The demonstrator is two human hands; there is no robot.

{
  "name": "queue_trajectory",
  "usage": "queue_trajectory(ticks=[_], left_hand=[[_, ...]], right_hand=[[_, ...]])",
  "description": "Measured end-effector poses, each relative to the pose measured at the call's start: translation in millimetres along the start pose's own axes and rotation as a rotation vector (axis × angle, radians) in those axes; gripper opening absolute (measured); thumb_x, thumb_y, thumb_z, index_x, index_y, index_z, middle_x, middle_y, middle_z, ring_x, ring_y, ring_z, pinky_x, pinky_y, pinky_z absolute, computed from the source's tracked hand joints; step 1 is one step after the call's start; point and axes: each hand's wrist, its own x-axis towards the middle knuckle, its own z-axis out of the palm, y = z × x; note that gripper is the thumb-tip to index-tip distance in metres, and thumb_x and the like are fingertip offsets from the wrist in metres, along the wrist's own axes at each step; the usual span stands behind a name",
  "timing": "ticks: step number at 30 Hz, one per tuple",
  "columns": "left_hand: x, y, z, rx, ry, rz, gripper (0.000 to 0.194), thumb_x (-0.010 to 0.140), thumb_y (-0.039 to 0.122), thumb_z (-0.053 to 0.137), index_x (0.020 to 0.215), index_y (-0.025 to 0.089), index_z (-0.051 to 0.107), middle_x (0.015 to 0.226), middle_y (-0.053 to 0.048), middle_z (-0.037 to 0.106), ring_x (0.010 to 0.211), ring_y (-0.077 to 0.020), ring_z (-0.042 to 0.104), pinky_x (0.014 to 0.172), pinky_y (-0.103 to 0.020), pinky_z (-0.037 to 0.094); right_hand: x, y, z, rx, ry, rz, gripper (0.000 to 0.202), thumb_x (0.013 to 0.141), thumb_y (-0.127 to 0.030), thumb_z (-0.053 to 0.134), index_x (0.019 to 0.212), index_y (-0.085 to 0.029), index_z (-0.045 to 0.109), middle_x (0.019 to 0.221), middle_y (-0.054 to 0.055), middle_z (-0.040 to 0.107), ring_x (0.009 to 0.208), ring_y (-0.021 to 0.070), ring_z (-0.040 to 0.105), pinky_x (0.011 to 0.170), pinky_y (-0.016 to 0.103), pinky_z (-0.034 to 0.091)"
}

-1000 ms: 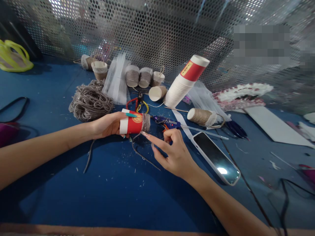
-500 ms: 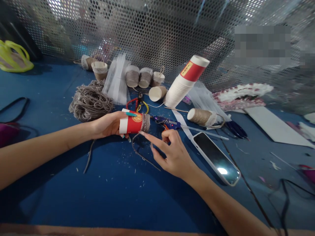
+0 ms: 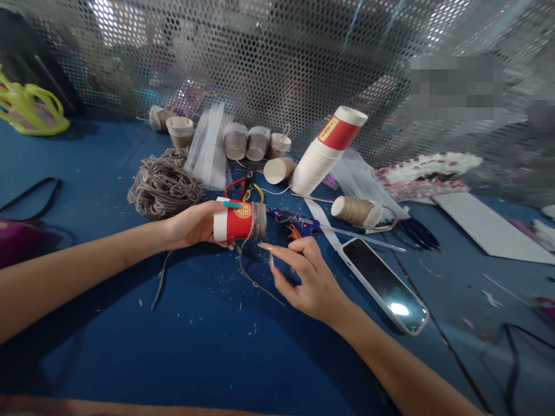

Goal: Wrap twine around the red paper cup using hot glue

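My left hand point(image 3: 195, 222) is wrapped round a red and white paper cup point(image 3: 234, 221), holding it on its side. Grey-brown cord point(image 3: 259, 221) is wound round the cup's right end, and a loose tail point(image 3: 255, 283) of it trails onto the blue table. Just right of that end, my right hand point(image 3: 306, 271) hovers with forefinger stretched out and fingers apart, nothing visible in it. Behind its fingers lies a blue glue gun point(image 3: 297, 221) with an orange trigger and a clear glue stick. The left fingertips beneath the cup are partly hidden.
A heap of grey cord point(image 3: 165, 185) lies left of red-and-yellow-handled pliers point(image 3: 243, 188). Behind stand cord-wrapped cups point(image 3: 235, 141) and a leaning stack of paper cups point(image 3: 316, 164). A phone point(image 3: 381, 283) lies to the right. A perforated metal screen point(image 3: 260, 58) closes off the back.
My right forefinger has come away from the cup's wound edge, leaving a small gap. The cord tail now shows coming down from the winding. The view has shifted slightly.
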Motion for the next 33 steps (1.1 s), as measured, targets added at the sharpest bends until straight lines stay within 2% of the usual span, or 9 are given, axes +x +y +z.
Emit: queue_trajectory(ticks=[4, 8, 14, 18, 24, 33], left_hand=[[-0.1, -2.8, 0.3, -0.046, 0.042, 0.051, 0.033, 0.082, 0.037, 0.055, 0.109, 0.017, 0.058, 0.099, -0.011, 0.072, 0.083, -0.0216, 0.069, 0.074, -0.032, 0.057], [-0.5, -3.1, -0.4, -0.027, 0.065, 0.055, 0.038, 0.083, 0.039, 0.054, 0.114, 0.017, 0.056, 0.106, -0.013, 0.071, 0.09, -0.0239, 0.069, 0.078, -0.035, 0.058], [-1.4, -2.6, 1.5, -0.027, 0.086, 0.067, 0.043, 0.084, 0.039, 0.053, 0.12, 0.017, 0.055, 0.113, -0.014, 0.07, 0.099, -0.0255, 0.068, 0.081, -0.035, 0.057], [-1.7, -2.5, 2.4, -0.034, 0.088, 0.071, 0.042, 0.084, 0.04, 0.053, 0.119, 0.016, 0.055, 0.11, -0.014, 0.07, 0.096, -0.0252, 0.069, 0.081, -0.034, 0.058], [-2.3, -2.6, 3.3, -0.071, 0.103, 0.075, 0.039, 0.084, 0.035, 0.053, 0.118, 0.016, 0.056, 0.105, -0.013, 0.071, 0.093, -0.0231, 0.069, 0.077, -0.032, 0.058], [-0.2, -4.1, 0.3, -0.051, 0.084, 0.074, 0.043, 0.084, 0.038, 0.053, 0.121, 0.016, 0.054, 0.108, -0.014, 0.07, 0.101, -0.0271, 0.067, 0.086, -0.039, 0.056]], right_hand=[[0.3, 3.7, 0.9, 0.025, 0.173, 0.034, 0.05, 0.084, -0.003, 0.056, 0.127, -0.028, 0.047, 0.085, 0.0, 0.055, 0.073, 0.0141, 0.055, 0.065, 0.029, 0.052], [2.7, 6.3, 1.2, 0.012, 0.256, 0.089, 0.045, 0.085, -0.001, 0.052, 0.122, -0.027, 0.05, 0.087, 0.0, 0.06, 0.07, 0.0136, 0.057, 0.067, 0.033, 0.053], [4.3, 8.1, 2.3, 0.047, 0.262, 0.149, 0.041, 0.088, -0.004, 0.052, 0.121, -0.028, 0.05, 0.085, 0.0, 0.058, 0.077, 0.0149, 0.058, 0.068, 0.033, 0.054], [1.5, 11.5, 2.8, 0.132, 0.244, 0.258, 0.039, 0.089, -0.008, 0.052, 0.122, -0.028, 0.051, 0.082, -0.002, 0.052, 0.07, 0.0124, 0.054, 0.063, 0.029, 0.053], [-1.0, 12.6, 1.5, 0.178, 0.294, 0.354, 0.036, 0.088, -0.008, 0.056, 0.118, -0.027, 0.051, 0.083, -0.003, 0.053, 0.068, 0.0106, 0.055, 0.062, 0.027, 0.05], [-0.6, 9.9, 0.1, 0.249, 0.276, 0.468, 0.028, 0.087, -0.014, 0.06, 0.111, -0.026, 0.052, 0.081, -0.005, 0.053, 0.061, 0.008, 0.056, 0.057, 0.025, 0.049]])
